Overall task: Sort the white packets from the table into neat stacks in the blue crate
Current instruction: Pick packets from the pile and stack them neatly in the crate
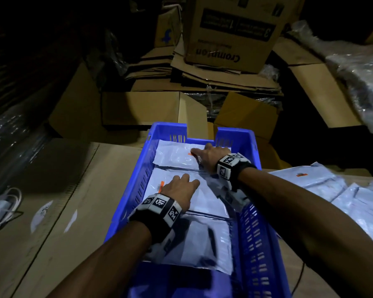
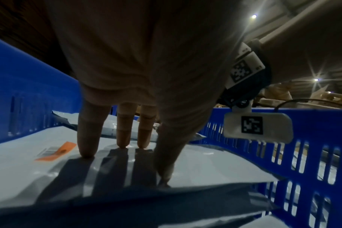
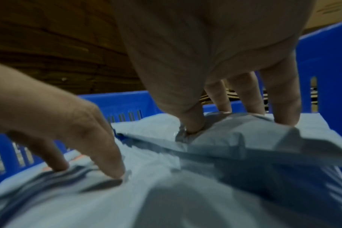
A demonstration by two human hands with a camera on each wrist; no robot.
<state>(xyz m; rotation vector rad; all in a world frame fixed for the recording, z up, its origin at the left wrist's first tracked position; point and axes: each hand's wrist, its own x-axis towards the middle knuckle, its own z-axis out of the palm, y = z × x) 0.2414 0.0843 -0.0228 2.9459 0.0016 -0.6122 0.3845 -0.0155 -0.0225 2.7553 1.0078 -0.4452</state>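
Note:
The blue crate [image 1: 138, 168] sits in the middle of the table with white packets laid along it. My left hand [image 1: 181, 188] presses straight fingers [image 2: 123, 138] on the middle packet [image 1: 211, 201], beside its orange label [image 2: 57, 151]. My right hand [image 1: 209, 153] rests on the far packet [image 1: 174, 158]. In the right wrist view its thumb and fingers [image 3: 283, 108] push into that packet's [image 3: 254, 138] crumpled near edge. A third packet [image 1: 194, 244] lies under my left forearm. Several loose packets [image 1: 332, 190] lie on the table to the right.
Stacked and flattened cardboard boxes [image 1: 230, 33] crowd the space behind the crate. A plastic-wrapped bundle [image 1: 364, 72] lies at the far right. Bare cardboard surface [image 1: 63, 190] extends left of the crate, with a white cable [image 1: 2, 203] at its left edge.

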